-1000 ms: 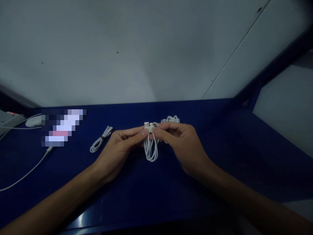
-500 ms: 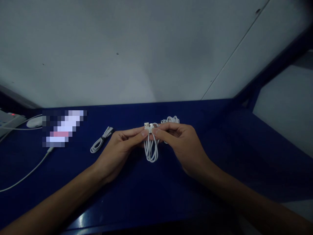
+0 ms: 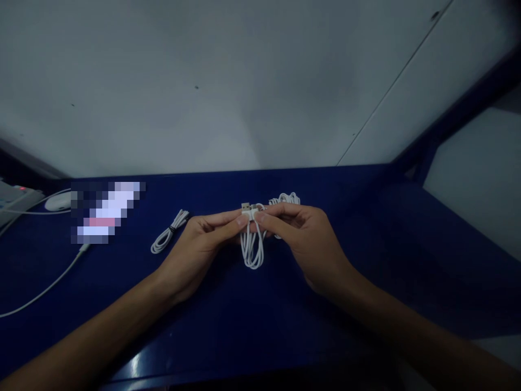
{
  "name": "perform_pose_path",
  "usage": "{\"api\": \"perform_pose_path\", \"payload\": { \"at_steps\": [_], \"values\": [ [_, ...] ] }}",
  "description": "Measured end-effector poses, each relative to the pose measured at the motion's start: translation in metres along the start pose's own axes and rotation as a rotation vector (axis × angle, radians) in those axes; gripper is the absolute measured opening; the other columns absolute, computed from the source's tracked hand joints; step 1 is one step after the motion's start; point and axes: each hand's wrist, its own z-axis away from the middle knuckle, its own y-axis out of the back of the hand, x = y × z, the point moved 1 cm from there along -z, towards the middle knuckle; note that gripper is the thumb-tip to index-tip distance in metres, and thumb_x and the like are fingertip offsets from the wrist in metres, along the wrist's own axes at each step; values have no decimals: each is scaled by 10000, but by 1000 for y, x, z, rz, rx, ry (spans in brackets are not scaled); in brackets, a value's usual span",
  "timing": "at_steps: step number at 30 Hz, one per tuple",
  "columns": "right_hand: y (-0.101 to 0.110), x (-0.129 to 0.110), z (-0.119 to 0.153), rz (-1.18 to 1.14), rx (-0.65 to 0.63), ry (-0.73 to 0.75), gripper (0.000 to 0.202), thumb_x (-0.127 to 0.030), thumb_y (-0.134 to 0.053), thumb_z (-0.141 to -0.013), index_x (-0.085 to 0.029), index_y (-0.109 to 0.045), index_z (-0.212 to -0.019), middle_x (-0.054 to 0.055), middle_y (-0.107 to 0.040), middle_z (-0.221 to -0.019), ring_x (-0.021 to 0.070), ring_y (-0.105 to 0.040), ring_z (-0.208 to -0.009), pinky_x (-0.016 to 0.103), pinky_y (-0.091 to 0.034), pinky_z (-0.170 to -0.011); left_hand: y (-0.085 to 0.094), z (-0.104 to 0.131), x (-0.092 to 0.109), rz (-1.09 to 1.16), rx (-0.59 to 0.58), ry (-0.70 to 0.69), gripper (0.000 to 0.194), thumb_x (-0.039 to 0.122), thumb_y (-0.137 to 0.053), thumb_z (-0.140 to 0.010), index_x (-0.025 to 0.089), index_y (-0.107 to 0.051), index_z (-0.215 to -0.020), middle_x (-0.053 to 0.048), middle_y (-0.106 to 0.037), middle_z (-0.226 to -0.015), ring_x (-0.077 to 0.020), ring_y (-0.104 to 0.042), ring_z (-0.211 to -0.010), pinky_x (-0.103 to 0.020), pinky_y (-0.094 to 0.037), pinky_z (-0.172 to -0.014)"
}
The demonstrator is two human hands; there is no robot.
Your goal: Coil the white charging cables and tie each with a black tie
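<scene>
A looped white USB cable hangs between my two hands, its loops drooping toward me. My left hand is closed, its thumb pressing beside the metal USB plug. From the other side, my right hand pinches the cable's second plug end, thumb on top and fingers behind. Both thumbs nearly meet at the two connectors, which stand side by side and point away from me. Behind my right fingers lies another coiled white cable, partly hidden.
Left of my hands, a bundled white cable with a dark tie rests on the blue table. Farther left are a blurred-out bright screen with a cord plugged in, a white mouse-like object and a power strip. A grey wall rises behind.
Both hands keep nearly the same grip. The two connectors now sit closer to level beside each other. The view has shifted very slightly.
</scene>
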Motion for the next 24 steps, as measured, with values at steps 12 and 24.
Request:
{"api": "perform_pose_path", "payload": {
  "at_steps": [12,24],
  "values": [
    [1,2,0,-13,-2,24,73,-271,-819,-928,-250,-842,-862,42,-831,-900,213,-791,-887,410,-630,-900,-2,1,1,-13,32,-40,275,274,-653,-1071,256,-828,-1282,-82,-809,-1298,-266,-735,-1195,-436,-506,-1138],
    [1,3,-1,-32,-7,18,30,-273,-842,-905,-251,-847,-887,46,-845,-936,215,-799,-887,394,-636,-890,-2,3,1,-16,31,-42,289,306,-663,-1069,252,-818,-1307,-102,-797,-1324,-272,-733,-1182,-442,-511,-1115]
  ]
}}
